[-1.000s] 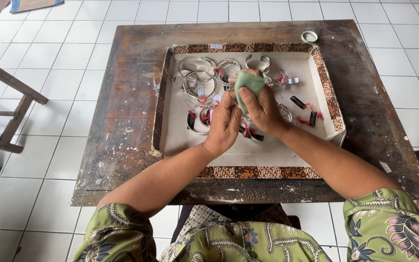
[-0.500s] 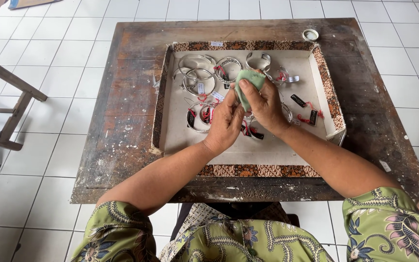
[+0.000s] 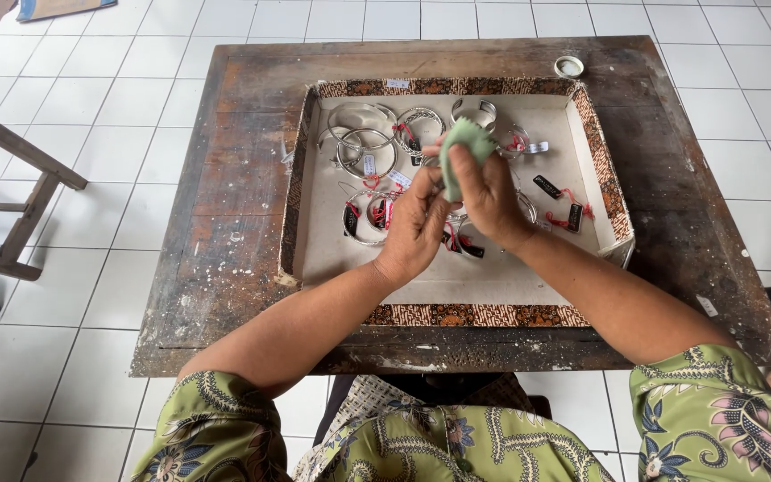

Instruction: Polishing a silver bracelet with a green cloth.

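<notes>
Both hands meet over the middle of a shallow cardboard tray (image 3: 457, 281) with a brown patterned border, which sits on a worn, dark wooden table (image 3: 225, 196). The right hand (image 3: 490, 192) is closed around a pale green cloth (image 3: 462, 147), its thumb pressed against the fabric, and the cloth's crumpled top sticks up above the fingers. The left hand (image 3: 414, 228) is just beside it, touching it, with the fingers curled in toward the cloth; they seem to pinch something small against it, but the item itself is hidden, so I cannot tell what it holds.

Silver bangles (image 3: 363, 143) lie in the tray's far left part, some overlapping, several with red strings and small white tags. A wider silver cuff (image 3: 475, 109) rests near the tray's far edge, just beyond the cloth. More bangles (image 3: 363, 219) lie left of the left hand, partly covered by it. Toward the tray's right side are 2 small dark tags (image 3: 560, 201) with red thread, apart from the hands.

A small round white lid (image 3: 569, 66) sits near the table's far right corner, outside the tray. The table stands on a white tiled floor (image 3: 64, 295), and part of a wooden stool (image 3: 11, 187) shows at the left edge of the view.
</notes>
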